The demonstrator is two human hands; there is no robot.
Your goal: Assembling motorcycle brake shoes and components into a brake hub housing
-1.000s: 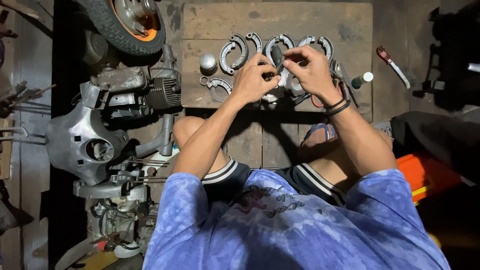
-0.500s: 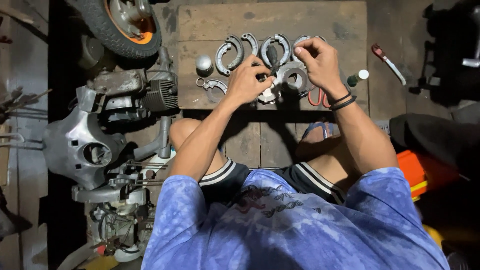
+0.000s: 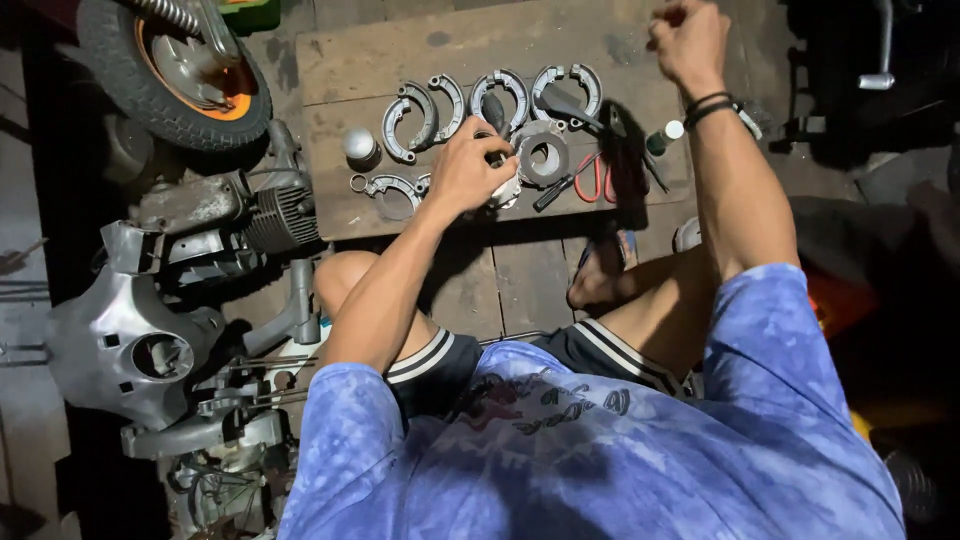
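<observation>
Since the right hand (image 3: pixel 688 38) is fisted up high over the far edge of the wooden board (image 3: pixel 330 70), clenched tight (can't tell if there's a tool in it, the frame cuts it off), anything that comes down from there lands right next to the left hand (image 3: pixel 462 170). That left hand is gripping a small metal part (image 3: pixel 505 192) near the middle of the board, fingers wrapped over it and pinning it down, just beside the round metal hub (image 3: pixel 543 157). Honestly the fingers look like the thing most at risk if a blow goes off line. The part could also skid sideways on bare wood and knock into the brake shoes (image 3: pixel 500 95) lined up behind it, or the red-handled pliers (image 3: pixel 590 178) beside the hub. The little silver cap (image 3: pixel 360 145) on the left looks ready to roll too.
</observation>
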